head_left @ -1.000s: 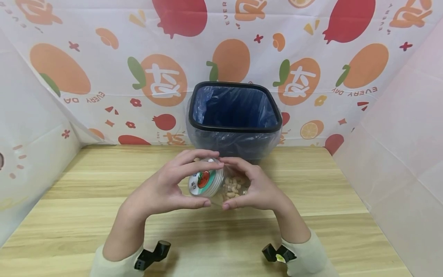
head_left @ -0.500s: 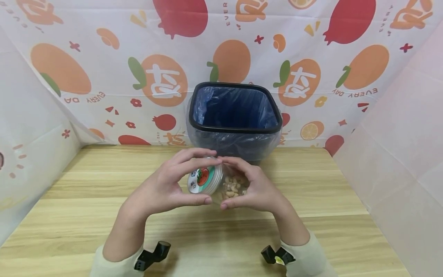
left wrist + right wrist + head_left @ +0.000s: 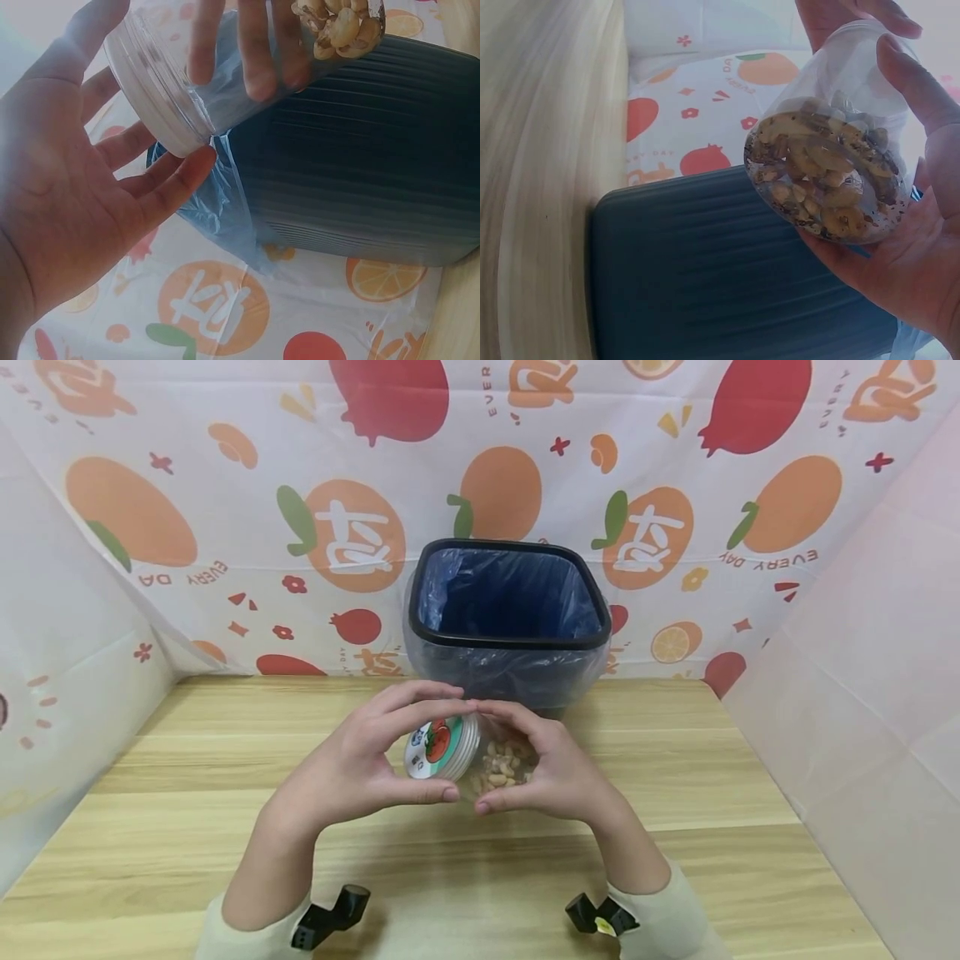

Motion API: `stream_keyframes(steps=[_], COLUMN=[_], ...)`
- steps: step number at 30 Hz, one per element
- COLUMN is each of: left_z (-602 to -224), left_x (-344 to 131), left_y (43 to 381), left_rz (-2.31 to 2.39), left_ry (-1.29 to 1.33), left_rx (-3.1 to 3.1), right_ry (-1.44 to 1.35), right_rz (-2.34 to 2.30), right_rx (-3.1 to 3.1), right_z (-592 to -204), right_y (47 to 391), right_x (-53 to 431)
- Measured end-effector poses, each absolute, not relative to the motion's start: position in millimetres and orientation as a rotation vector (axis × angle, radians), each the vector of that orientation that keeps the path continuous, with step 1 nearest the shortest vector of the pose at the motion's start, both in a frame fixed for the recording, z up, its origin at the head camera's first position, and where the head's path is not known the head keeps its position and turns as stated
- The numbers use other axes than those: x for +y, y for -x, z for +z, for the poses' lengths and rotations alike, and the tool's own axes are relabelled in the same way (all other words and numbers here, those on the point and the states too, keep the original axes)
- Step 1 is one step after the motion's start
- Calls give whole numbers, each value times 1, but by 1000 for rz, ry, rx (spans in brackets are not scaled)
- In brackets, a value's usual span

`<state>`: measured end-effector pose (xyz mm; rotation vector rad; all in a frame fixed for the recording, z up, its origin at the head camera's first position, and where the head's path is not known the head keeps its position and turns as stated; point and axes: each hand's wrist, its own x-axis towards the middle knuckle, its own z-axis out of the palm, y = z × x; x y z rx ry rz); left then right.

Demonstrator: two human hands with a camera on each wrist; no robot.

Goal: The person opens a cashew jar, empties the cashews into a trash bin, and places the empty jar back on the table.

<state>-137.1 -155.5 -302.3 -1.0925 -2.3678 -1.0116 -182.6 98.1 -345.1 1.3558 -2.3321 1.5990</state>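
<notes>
Edging the near side: two pale sleeves [image 3: 667, 918], each with a black wrist device [image 3: 330, 917] fastened on.

Table [image 3: 225, 843], pale wood grain, reaching from the sleeves back to the cloth.

Left hand [image 3: 360, 752]: fingers and thumb curved about the rim of the lid [image 3: 438, 745]; the left wrist view shows the little fingertip on its lower edge. A gap lies between palm and lid face.

Right hand [image 3: 558, 768]: wrapped round the body of the jar, thumb on the near side, fingers on the far side.

Jar [image 3: 484, 750], one, clear and round, between the two hands and apart from the table top. Its long axis runs from left hand to right hand, tilted, the lid end higher and facing left, the base toward the right palm. The left hand is therefore the nearer to the lid, the right to the base.

Nuts [image 3: 840, 187], cashew-like, gathered at the base end.

Lid, printed with a red fruit and a green band; seated on the mouth, so far as the left wrist view tells.

Bin [image 3: 510, 642], dark blue, black-rimmed, lined with clear plastic [image 3: 517, 670]; upright beyond the jar, its opening upward.

Cloth [image 3: 262, 535], white, fruit-printed, hanging behind the bin.
</notes>
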Motion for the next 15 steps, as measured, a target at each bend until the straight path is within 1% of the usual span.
stream_keyframes(steps=[15], left_z=[-303], left_x=[-156], left_y=[138], left_rz=[-988], left_ry=[1120], left_rx=[-2358], right_ry=[-1371], right_rz=[1603], right_rx=[-2326], right_z=[-344], right_y=[183], right_x=[100])
